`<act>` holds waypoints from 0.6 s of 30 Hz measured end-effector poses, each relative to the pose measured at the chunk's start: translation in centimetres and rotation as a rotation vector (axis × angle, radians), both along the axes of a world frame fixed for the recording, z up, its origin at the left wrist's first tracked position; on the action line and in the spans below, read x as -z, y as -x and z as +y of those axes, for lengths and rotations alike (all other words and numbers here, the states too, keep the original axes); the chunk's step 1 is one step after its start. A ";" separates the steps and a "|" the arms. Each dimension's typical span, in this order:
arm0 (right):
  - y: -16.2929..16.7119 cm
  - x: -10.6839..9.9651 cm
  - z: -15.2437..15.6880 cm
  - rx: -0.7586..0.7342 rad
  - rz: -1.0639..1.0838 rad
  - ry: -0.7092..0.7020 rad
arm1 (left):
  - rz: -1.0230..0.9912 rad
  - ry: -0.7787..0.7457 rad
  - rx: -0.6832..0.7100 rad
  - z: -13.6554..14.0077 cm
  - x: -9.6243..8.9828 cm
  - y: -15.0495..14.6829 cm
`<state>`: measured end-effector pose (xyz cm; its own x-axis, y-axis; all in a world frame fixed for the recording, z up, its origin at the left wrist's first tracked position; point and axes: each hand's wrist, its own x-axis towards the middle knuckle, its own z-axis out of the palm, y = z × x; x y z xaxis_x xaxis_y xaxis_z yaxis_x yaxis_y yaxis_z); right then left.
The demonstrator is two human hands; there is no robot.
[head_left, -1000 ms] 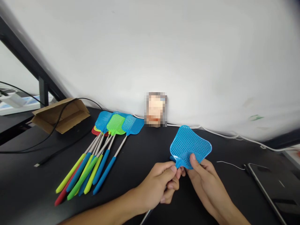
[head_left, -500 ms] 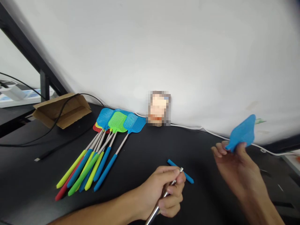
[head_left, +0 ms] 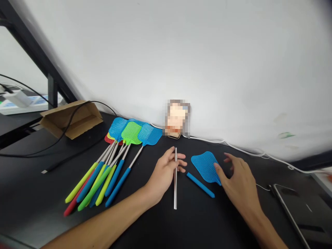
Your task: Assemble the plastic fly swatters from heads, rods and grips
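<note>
The fingers of my left hand [head_left: 164, 171] are stretched out and apart. A shiny metal rod [head_left: 175, 188] lies across them, pointing away from me. Just right of it, a blue handle grip [head_left: 201, 185] rests on the black table. A blue mesh fly swatter head [head_left: 206, 166] is down on the table beyond the grip. My right hand [head_left: 237, 176] is open at its right side, the thumb by its neck and the other fingers off it. Several fly swatters [head_left: 114, 166] with blue, green, yellow and red parts are fanned out to the left.
An open cardboard box [head_left: 72, 121] is at the back left, with a black cable [head_left: 70, 121] over it. A blurred-out upright object [head_left: 177, 119] leans on the white wall. A white cable [head_left: 238, 147] runs along the wall's foot. A phone-like dark device [head_left: 293, 207] lies at right.
My right hand has come down leftward and let go of the blue swatter head on the table. My left hand has moved away from me and opened its fingers around the rod, now turned straighter.
</note>
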<state>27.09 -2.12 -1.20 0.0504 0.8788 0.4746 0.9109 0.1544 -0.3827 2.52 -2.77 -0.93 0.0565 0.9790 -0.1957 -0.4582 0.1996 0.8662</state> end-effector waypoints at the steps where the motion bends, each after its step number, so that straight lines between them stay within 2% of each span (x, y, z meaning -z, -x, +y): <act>1: 0.5 -0.3 -0.4 -0.047 -0.008 -0.039 | 0.023 -0.001 -0.004 0.1 0.2 0.0; 3: 1.8 -0.7 -1.2 -0.178 -0.004 -0.067 | 0.051 -0.004 0.010 0.3 0.4 0.1; 6: 3.6 -0.7 -2.6 -0.403 -0.040 -0.038 | 0.093 -0.027 0.065 0.2 0.4 0.2; 9: 4.7 0.0 -3.4 -0.527 -0.107 0.034 | 0.160 -0.064 0.106 -0.1 0.0 0.2; 15: 4.7 0.6 -3.3 -0.486 -0.204 0.087 | 0.286 -0.122 0.137 -0.4 0.3 -0.1; 18: 4.8 0.5 -3.4 -0.442 -0.205 0.084 | 0.417 -0.258 0.123 -0.7 0.8 -0.1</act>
<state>22.30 -5.55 -1.74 -0.4227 0.8305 0.3626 0.8232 0.5193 -0.2295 2.64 -3.51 -1.77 0.1436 0.9894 0.0216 -0.0489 -0.0147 0.9987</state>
